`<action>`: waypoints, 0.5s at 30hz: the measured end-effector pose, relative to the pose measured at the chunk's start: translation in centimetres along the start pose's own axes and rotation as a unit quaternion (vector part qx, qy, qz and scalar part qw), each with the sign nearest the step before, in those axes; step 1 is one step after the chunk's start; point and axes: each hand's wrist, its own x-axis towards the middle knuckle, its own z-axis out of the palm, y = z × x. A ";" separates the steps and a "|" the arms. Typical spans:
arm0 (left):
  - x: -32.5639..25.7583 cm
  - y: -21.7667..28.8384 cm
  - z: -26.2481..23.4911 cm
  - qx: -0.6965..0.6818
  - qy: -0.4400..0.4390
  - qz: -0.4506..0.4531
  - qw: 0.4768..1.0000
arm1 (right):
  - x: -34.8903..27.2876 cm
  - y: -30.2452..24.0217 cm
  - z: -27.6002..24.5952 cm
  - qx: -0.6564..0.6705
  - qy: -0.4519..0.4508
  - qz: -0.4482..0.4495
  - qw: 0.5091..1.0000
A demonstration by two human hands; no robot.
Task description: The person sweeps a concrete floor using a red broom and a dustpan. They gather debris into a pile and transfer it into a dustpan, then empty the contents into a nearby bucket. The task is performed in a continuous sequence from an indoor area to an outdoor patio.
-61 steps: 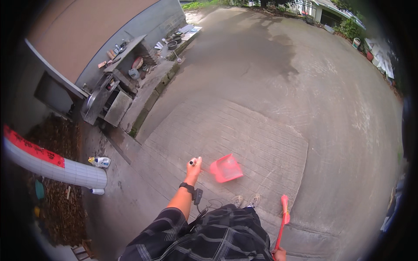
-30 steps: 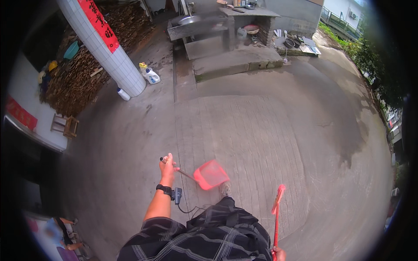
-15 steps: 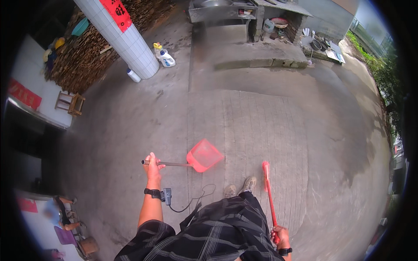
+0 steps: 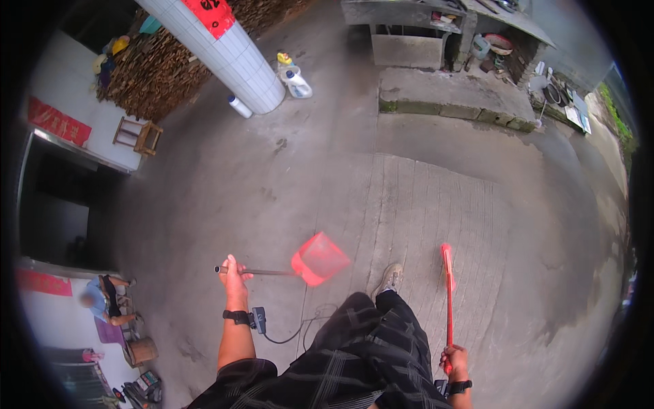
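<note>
My left hand (image 4: 235, 273) is closed round the dark handle of a red dustpan (image 4: 320, 260). The pan hangs out to the right of that hand, in front of my legs. In my right hand (image 4: 454, 358), at the lower right, is the red stick of a broom (image 4: 449, 307). Its red head points away from me, and whether it touches the ground I cannot tell. One shoe (image 4: 390, 278) shows between the two tools. A cable (image 4: 289, 338) runs from the device strapped on my left wrist.
A tiled pillar (image 4: 231, 65) stands at the far left with detergent bottles (image 4: 298, 84) at its foot. Behind it is stacked firewood (image 4: 160, 82). A wooden stool (image 4: 138, 136) stands by the wall. A person (image 4: 103, 300) sits at the lower left. A concrete step (image 4: 453, 102) lies far right.
The view has turned left, and the pillar and step now sit further right. One shoe has gone out of sight beneath my shorts. Both hands keep their holds.
</note>
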 end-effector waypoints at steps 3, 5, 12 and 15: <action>0.8 0.8 0.8 -0.031 -0.004 0.022 0.999 | 1.6 -7.8 0.5 -0.012 -0.011 0.018 1.000; 0.5 1.1 0.8 -0.039 0.037 0.018 0.998 | 2.7 -12.1 1.2 -0.039 -0.019 0.021 0.999; 1.9 2.8 1.0 -0.096 0.129 0.010 0.987 | 4.5 -22.4 9.2 -0.115 -0.028 -0.052 0.992; 3.8 3.7 2.3 -0.099 0.153 0.005 0.983 | 5.1 -25.0 12.5 -0.133 -0.040 -0.067 0.988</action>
